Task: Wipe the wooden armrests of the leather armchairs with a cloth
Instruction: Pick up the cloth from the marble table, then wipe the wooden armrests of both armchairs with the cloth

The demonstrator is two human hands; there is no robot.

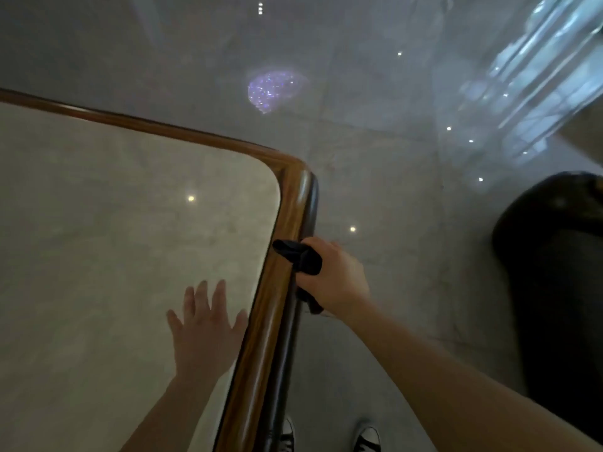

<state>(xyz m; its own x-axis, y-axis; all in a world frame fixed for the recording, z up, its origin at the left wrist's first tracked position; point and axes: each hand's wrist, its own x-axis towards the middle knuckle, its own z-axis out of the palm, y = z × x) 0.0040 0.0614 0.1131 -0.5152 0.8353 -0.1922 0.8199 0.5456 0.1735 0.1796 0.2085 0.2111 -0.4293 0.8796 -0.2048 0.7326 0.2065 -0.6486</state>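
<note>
Head view: worktop [98, 223] with a pale stone-look top fills the left half of the frame, framed by a rounded brown wooden edge [287, 256] that runs from upper left to a corner at centre, then down to the bottom edge. Left hand [205, 331] lies flat on the pale top at lower centre, fingers spread, grasping nothing, just beside the wooden edge. Right hand [332, 275] sits at centre-right, clenched around a dark cloth [300, 259]; the cloth is bunched in the grip and pressed onto the outer side of the wooden edge, with one end poking out above the thumb and another tail hanging below the hand. Right forearm runs in from the lower right corner. Floor [375, 158] is glossy grey tile with small light spots and a purple sparkly reflection at upper centre. A dark rounded shape [554, 272] at the right edge may be an armchair, too dim to tell; no armrest can be made out. Two dark sneakers with white toe caps [368, 438] show at the bottom, beside the base of the worktop. Blurred bright reflections in the upper right corner.
</note>
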